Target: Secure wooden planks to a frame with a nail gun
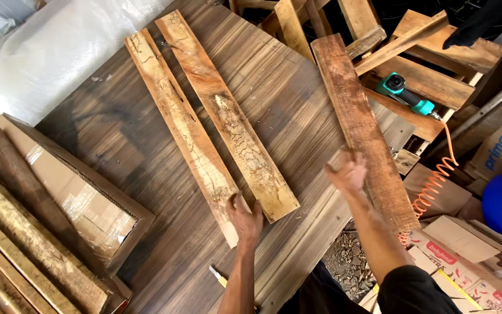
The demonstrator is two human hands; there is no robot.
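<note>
Left hand (244,220) presses the near end of 1 of 2 weathered pale wooden slats (184,125) laid side by side on the dark wood-grain tabletop (117,128); right hand (348,173), apparently clasped, lifts a 3rd reddish-brown plank (362,125), not yet placed

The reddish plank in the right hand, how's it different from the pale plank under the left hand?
The reddish plank is darker, wider, and juts past the table edge, gripped by the right hand. The pale plank is narrower, lighter, and lies flat on the table beside another plank, the left hand on its near end. Both are rough, weathered boards.
</note>
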